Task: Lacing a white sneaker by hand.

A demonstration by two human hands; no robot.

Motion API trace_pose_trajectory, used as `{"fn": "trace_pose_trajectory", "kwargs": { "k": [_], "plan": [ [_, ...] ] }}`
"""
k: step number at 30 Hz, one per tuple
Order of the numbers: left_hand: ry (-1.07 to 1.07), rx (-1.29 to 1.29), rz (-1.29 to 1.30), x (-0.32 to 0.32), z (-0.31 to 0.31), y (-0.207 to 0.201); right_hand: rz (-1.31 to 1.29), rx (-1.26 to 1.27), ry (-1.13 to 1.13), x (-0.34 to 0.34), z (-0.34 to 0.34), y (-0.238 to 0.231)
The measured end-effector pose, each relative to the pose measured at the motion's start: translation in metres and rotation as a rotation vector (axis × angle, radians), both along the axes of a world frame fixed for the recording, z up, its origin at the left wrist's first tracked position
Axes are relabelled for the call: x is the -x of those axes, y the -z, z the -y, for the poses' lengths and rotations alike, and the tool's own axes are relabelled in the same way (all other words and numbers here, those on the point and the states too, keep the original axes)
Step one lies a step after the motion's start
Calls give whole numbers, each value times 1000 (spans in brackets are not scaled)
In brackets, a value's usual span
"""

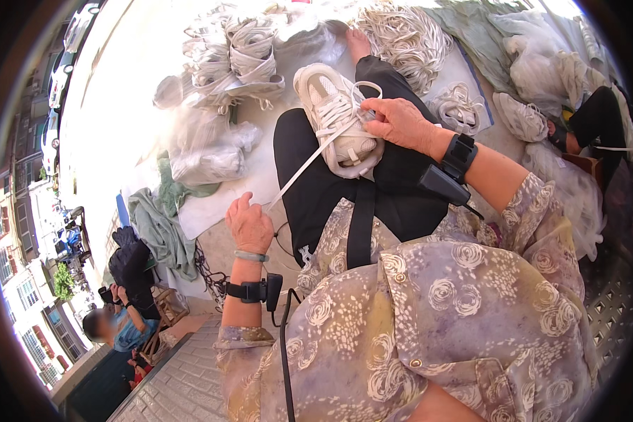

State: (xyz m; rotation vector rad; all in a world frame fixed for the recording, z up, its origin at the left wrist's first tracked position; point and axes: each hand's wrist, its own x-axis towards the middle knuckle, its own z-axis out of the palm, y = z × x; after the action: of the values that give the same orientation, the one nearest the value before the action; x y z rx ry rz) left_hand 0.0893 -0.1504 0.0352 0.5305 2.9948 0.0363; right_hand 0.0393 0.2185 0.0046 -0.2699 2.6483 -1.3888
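A white lace-up sneaker (328,95) rests on my lap, its toe pointing away from me. From it a white shoelace (304,167) runs taut down to the left, with its end pinched in my left hand (250,224). My right hand (403,125) is closed at the sneaker's right side, its fingertips pinching the lace where a loose loop stands up. Exactly what lies under those fingertips is partly hidden.
Stacked pale shoes (250,53) stand ahead on the left, near clear plastic bags (207,151). A heap of white laces (408,46) lies ahead on the right, beside another sneaker (519,116). At far left a person (133,327) sits; another person's leg (598,123) shows at right.
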Motion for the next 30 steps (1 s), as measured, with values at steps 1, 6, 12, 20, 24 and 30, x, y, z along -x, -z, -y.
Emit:
{"fn": "trace_pose_trajectory", "kwargs": {
  "k": [1,6,12,20,24,30],
  "plan": [
    [-136,114,83,-11,25,8,18,-16,10,-2,0,-1],
    [-404,201,303,-26,38,3,23,63,75,-6,0,1],
    [9,-288,-119,24,-49,11,231,174,330,20,6,1],
    [173,-401,-64,55,-123,26,417,291,449,31,5,12],
    [217,-440,-21,52,-125,20,202,297,465,16,9,11],
    [354,-429,-103,28,-108,-25,149,367,332,3,13,14]
  ]
}}
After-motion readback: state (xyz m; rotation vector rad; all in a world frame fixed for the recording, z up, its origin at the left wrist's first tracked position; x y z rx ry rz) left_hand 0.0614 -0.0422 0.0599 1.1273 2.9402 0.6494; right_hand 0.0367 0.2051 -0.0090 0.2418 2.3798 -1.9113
